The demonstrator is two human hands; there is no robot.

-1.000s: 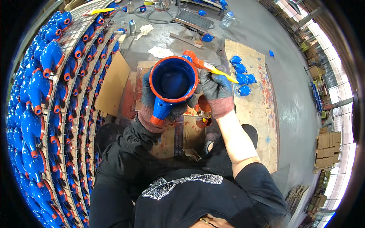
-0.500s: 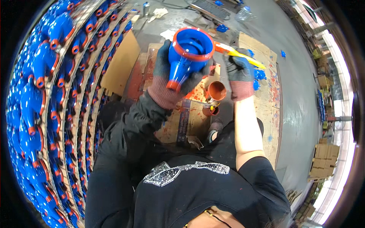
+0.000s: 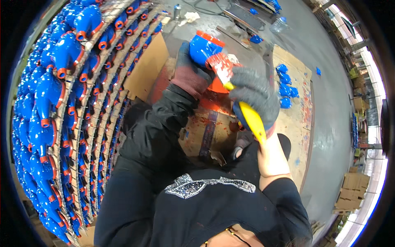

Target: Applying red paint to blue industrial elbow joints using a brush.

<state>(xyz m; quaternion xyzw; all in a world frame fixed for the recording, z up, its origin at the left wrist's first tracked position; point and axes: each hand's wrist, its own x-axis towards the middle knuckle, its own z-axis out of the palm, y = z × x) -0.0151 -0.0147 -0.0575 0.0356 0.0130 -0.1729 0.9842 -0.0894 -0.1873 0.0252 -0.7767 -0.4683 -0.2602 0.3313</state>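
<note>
Head view: brush on the casting rim

My left hand (image 3: 190, 74) grips the blue casting (image 3: 204, 48); my right hand (image 3: 255, 96) clamps the brush (image 3: 236, 96), bristles on its rim. A wobble could smear red onto blue. Painted castings (image 3: 61, 94) racked left.

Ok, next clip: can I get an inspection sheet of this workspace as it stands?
Surface: paint-spattered cardboard sheets on a grey concrete floor.
Job's things: blue cast part with orange rim; yellow-handled paintbrush, bristles loaded with orange paint.
Clutter: loose blue parts; plastic bottle; rag.
Hands: gloved left hand holds the part; gloved right hand grips the brush.
Cables: nothing seen.
Surroundings: rows of painted blue parts on racks at left; cardboard boxes at right.
</note>
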